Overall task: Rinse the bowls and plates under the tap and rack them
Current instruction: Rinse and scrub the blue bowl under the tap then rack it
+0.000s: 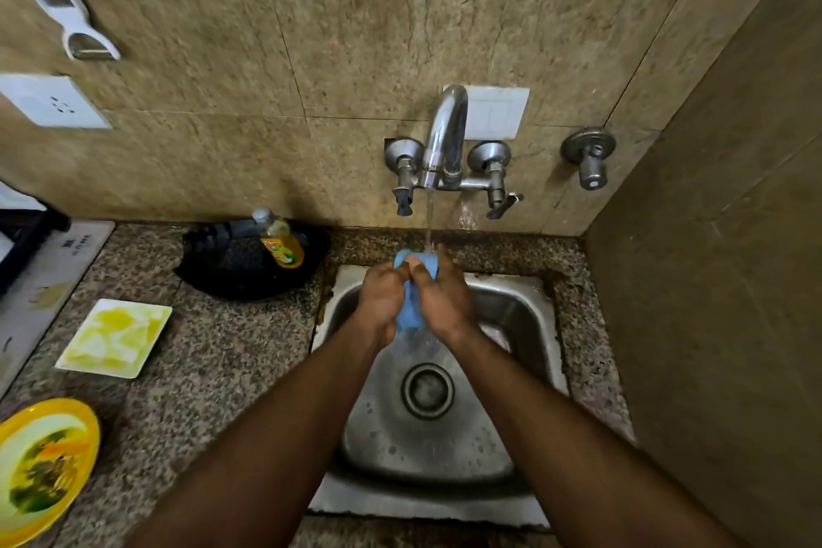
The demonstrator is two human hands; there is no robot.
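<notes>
Speckled granite counter (231,352), stone-tiled wall behind, small steel sink (525,316) set into the corner. Tap (445,133) is running; a thin stream falls straight onto what you hold.

Hands: your left hand (382,303) and right hand (445,296) are pressed together around a blue item (411,303), fingers curled over its top edge, palms clamping its sides. It looks like a sponge or a folded cloth; the view is too blurred to say which. You hold it high and toward the back of the basin, so the stream hits it directly and the runoff drops toward the drain (427,391). Judgement: this is a wetting or wringing step ahead of the dishes, not a rinse of a dish itself.

Task items, none yet in hand, all on the counter to your left and well apart from both hands:
- white square plate (114,338), smeared yellow, lying flat, the nearest to the sink.
- yellow bowl (44,465), food residue inside, at the lower left edge of view.
- dark pan (249,267) by the wall, with a dish soap bottle (278,240) lying in it.

No rack is visible in this view. The basin is empty of dishes, so it is free to take the plate first.
</notes>
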